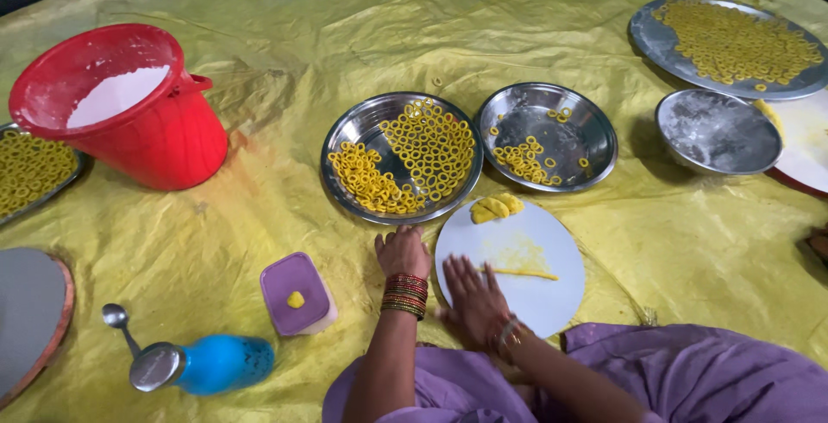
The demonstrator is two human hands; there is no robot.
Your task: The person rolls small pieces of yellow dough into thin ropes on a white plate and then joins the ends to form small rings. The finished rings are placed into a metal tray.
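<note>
Right hand (pixel 473 300) lies flat, fingers spread, on the round white board (pixel 552 302), just beside a thin rolled strip of yellow dough (pixel 521 273) at the board's centre. Left hand (pixel 402 251) rests curled on the yellow plastic sheet (pixel 285 61), holding nothing visible, below the round steel plate of yellow dough rings (pixel 402 157).

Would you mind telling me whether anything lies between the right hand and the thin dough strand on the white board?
Nothing visible does: the right hand lies flat on the white board, and the dough strand lies just beyond its fingertips over bare board.

No packages, labels, signs or screens.
</note>
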